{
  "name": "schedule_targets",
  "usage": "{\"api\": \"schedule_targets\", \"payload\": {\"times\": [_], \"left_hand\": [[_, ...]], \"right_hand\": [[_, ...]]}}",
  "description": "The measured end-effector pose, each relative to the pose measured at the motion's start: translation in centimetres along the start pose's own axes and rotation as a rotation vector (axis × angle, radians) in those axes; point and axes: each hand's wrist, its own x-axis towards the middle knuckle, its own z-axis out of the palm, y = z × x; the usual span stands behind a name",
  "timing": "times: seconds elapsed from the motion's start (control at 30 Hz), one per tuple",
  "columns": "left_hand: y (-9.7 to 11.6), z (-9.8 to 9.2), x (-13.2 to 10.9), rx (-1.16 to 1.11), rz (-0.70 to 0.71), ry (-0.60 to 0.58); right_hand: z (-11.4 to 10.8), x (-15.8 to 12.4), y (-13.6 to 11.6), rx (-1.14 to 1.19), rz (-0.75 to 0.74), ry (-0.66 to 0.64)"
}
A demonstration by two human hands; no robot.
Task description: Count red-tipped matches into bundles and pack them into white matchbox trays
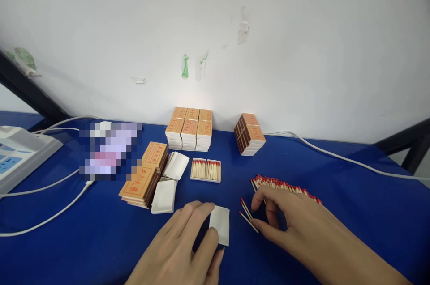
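Note:
My left hand [188, 240] is closed on the left side of a small white matchbox tray [221, 227] on the blue table. The fingers cover part of that tray, and its inside shows bare white. To its right, my right hand [289, 222] has thumb and index finger apart, their tips beside a few loose matches [247, 209]. Behind the right hand lies a long pile of red-headed matches [282, 184], partly hidden by the knuckles. Two trays filled with matches [206, 170] stand side by side farther back.
Stacked matchboxes stand by the wall in a larger block [190, 128] and a smaller one [249, 134]. At left are matchbox sleeves [144, 175] and white trays [163, 196]. A blurred phone-like object [112, 146], cables and a power strip [20, 155] lie farther left.

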Motion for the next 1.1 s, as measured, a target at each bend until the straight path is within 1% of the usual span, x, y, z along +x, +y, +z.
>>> {"api": "schedule_targets", "payload": {"times": [0.2,0.43,0.53,0.77,0.87,0.97,1.1], "left_hand": [[0.0,0.0,0.1,0.006,-0.012,-0.007],[0.1,0.1,-0.2,-0.001,-0.01,0.008],[0.1,0.0,-0.2,0.005,-0.012,-0.006],[0.1,0.1,0.0,0.003,-0.005,0.004],[0.0,0.1,0.1,0.005,-0.002,0.007],[0.0,0.0,0.1,0.007,-0.005,0.001],[0.1,0.0,-0.1,0.009,-0.003,0.001]], "right_hand": [[0.1,-0.1,0.5,0.046,-0.018,-0.018],[0.2,-0.3,1.2,0.047,-0.015,-0.025],[0.2,-0.2,1.1,0.038,-0.008,-0.029],[0.0,-0.2,0.3,0.02,-0.002,-0.036],[-0.1,-0.3,0.2,0.012,-0.013,-0.026],[0.0,-0.3,0.6,0.015,-0.037,0.003],[0.2,-0.3,1.1,0.003,-0.078,0.069]]}}
